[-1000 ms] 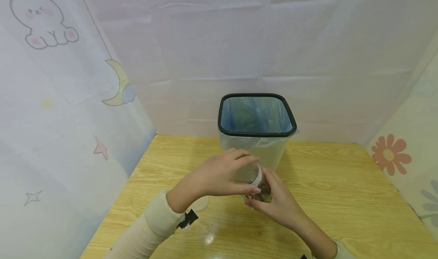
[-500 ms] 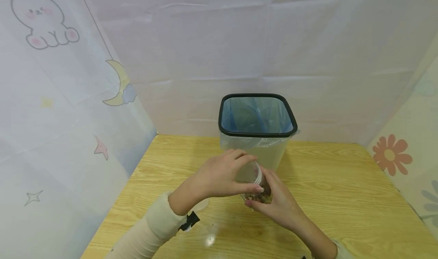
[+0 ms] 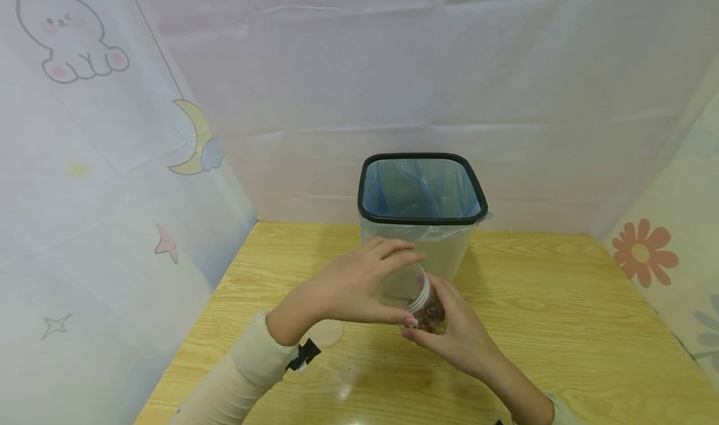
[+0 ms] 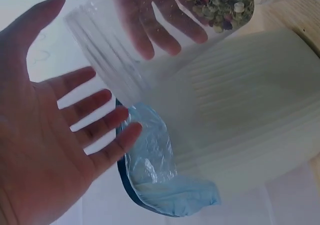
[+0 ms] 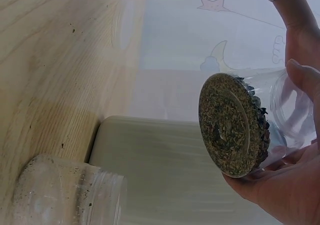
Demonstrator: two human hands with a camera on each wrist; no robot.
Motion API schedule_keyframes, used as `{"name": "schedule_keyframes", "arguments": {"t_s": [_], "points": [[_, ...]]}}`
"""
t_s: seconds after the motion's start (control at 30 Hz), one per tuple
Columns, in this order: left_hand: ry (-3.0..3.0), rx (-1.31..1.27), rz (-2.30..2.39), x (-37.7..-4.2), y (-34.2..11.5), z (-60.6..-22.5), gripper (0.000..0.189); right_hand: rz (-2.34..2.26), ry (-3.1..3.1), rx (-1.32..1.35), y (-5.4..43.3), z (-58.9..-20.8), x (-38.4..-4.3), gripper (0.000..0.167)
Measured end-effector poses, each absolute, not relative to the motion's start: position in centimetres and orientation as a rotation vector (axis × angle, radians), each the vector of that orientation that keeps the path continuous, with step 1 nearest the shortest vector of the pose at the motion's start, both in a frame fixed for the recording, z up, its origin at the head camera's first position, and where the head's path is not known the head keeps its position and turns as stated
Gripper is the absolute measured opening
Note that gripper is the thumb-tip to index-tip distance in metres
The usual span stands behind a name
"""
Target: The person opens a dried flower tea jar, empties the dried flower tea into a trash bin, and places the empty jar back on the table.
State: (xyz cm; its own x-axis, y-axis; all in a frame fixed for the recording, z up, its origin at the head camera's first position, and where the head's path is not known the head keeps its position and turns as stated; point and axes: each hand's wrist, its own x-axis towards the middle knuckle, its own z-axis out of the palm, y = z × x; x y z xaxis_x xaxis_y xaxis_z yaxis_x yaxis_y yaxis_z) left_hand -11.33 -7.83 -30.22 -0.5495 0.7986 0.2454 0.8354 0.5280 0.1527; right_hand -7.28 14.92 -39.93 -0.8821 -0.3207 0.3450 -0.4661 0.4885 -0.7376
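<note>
My right hand [image 3: 469, 337] grips a clear plastic jar [image 3: 434, 314] around its side, tilted with the threaded mouth toward my left hand. Dried herbs and flower bits [image 5: 227, 125] cover the bottom of the jar; its upper part is clear. My left hand [image 3: 359, 288] is held at the mouth. In the left wrist view its fingers [image 4: 102, 127] are spread and lightly bent, apart from the jar wall. A second clear jar [image 5: 55, 190], with small dark specks on its wall, shows low in the right wrist view; my hands hide it in the head view.
A pale bin [image 3: 444, 250] with a black rim and a bluish plastic liner [image 4: 150, 145] stands just behind my hands. A clear round lid [image 3: 327, 333] lies on the wooden table [image 3: 562, 300] by my left wrist. Small dark crumbs are scattered near it. Printed cloth walls surround the table.
My left hand has shifted slightly left, its thumb drawing back along the jar, and more of the lid shows. The right hand and the jar stay nearly where they were.
</note>
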Motion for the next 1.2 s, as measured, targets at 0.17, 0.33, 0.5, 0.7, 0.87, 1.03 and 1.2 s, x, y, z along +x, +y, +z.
{"name": "schedule_keyframes", "arguments": {"t_s": [0.17,0.33,0.5,0.7,0.87,1.03,1.2], "points": [[-2.498,-1.565,-0.461,-11.88,-8.29,-30.19,0.084,1.345,-2.560,0.695,14.97,-39.99,-7.24,0.089],[-2.477,-1.665,-0.518,-12.19,-8.52,-30.42,0.080,1.325,-2.564,0.702,14.93,-40.01,-7.17,0.093],[-2.488,-1.694,-0.526,-12.36,-8.61,-30.59,0.078,1.322,-2.564,0.698,14.97,-40.01,-7.13,0.093],[-2.507,-1.722,-0.539,-12.30,-8.50,-30.48,0.076,1.315,-2.546,0.724,14.99,-40.08,-7.14,0.090],[-2.520,-1.727,-0.542,-12.26,-8.36,-30.53,0.073,1.302,-2.549,0.728,14.99,-40.17,-7.13,0.090],[-2.525,-1.723,-0.521,-12.25,-8.22,-30.59,0.070,1.303,-2.558,0.718,15.03,-40.17,-7.12,0.090],[-2.534,-1.674,-0.476,-12.08,-8.06,-30.43,0.069,1.302,-2.572,0.699,15.05,-40.15,-7.14,0.090]]}}
